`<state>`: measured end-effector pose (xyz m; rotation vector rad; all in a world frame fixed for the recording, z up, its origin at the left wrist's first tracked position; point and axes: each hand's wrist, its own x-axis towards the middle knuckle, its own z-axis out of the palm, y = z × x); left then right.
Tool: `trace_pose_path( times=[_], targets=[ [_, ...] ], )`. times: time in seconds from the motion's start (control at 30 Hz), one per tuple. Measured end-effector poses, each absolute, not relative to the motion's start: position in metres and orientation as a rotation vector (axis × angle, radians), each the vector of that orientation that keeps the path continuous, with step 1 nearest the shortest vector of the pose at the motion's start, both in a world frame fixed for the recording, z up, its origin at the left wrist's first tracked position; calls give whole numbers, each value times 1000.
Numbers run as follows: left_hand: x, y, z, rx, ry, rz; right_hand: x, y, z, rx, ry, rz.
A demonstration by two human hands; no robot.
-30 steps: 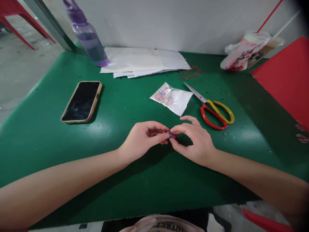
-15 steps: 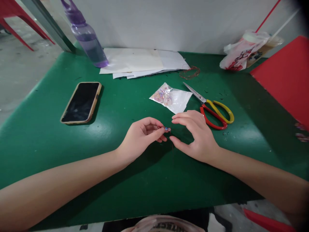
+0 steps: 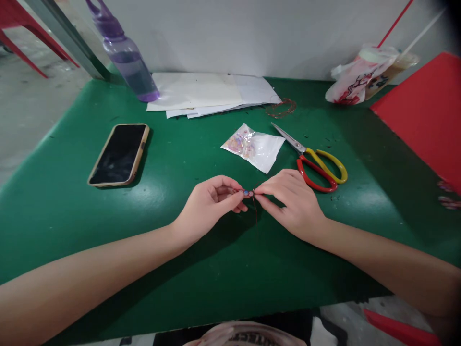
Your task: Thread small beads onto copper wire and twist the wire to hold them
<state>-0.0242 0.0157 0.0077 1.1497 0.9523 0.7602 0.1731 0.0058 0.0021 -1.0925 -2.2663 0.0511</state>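
Across the shirt [image 3: 234, 331] at the bottom edge run dark capital letters [image 3: 261, 339], partly cut off; 4 of them appear to read "TECT". The white plastic bag [image 3: 340, 89] bears dark and red print, and the brown drink [image 3: 380, 82] behind it dark marks, both too blurred to read.

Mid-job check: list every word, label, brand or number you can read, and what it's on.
"TECT": part of a word on the shirt at the bottom edge; neighbouring letters unclear.
Plastic bag: red and dark print, unreadable.
Tan drink cup: dark marks, unreadable.
Phone, bead packet: no lettering discernible.
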Motion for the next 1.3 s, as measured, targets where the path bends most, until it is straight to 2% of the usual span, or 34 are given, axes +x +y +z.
trace_pose_path(
  times=[0.57, 0.97, 1.3],
  targets=[
    [-23, 15, 7, 1205, 976, 674, 170, -2, 4, -1051, -2230, 147],
    [-23, 15, 5, 1192, 961, 676, 168, -6, 8, -1217, -1971, 548],
    [-22, 15, 7, 1165, 970, 655, 164, -6, 6, -1111, -1948, 580]
  ],
)
